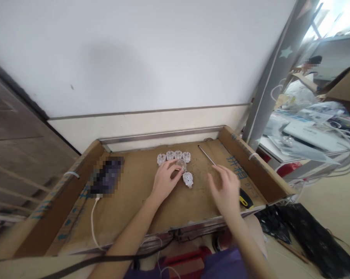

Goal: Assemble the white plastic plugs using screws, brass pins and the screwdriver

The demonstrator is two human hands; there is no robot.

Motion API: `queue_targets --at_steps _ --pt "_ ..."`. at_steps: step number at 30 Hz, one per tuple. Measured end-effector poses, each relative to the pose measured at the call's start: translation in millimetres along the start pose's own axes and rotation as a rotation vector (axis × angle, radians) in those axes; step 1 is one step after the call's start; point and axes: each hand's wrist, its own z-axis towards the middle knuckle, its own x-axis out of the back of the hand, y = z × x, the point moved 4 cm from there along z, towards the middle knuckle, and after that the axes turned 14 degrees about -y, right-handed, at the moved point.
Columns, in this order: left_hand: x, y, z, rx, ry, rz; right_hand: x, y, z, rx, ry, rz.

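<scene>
My left hand (166,179) is closed in a pinch at the edge of a small clear round plastic piece (181,165). Just below it, a white plug part (188,179) lies with its inside facing up. Several similar white plug parts with metal pins (178,155) stand in a row behind my fingers. Over to the right, my right hand (225,188) is open, thumb and fingers apart, above a long screwdriver. The screwdriver's thin metal shaft (206,155) shows beyond my fingertips, and its black and yellow handle (246,199) comes out beside my wrist; the part between is hidden.
Cardboard walls (247,166) edge the cardboard-lined work surface (140,166). A blurred dark device (106,176) with a white cable (92,221) lies left. A grey post (268,85) and a cluttered table (302,135) stand right, with a person behind. A white panel rises at the back.
</scene>
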Motion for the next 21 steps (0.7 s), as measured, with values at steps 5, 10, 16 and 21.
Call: queue_targets --at_steps 5,10,16,21 --pt "0.0 17 5 -0.076 0.052 0.008 43 50 -49 -0.036 -0.063 -0.206" --pt "-12.8 45 24 -0.175 0.014 -0.027 73 38 -45 0.079 -0.088 -0.208" --pt "-39.1 51 21 -0.174 -0.252 -0.084 139 -44 -12 0.215 0.453 0.261" --pt "-42.0 42 15 -0.122 -0.309 -0.094 146 -71 19 0.203 0.626 0.734"
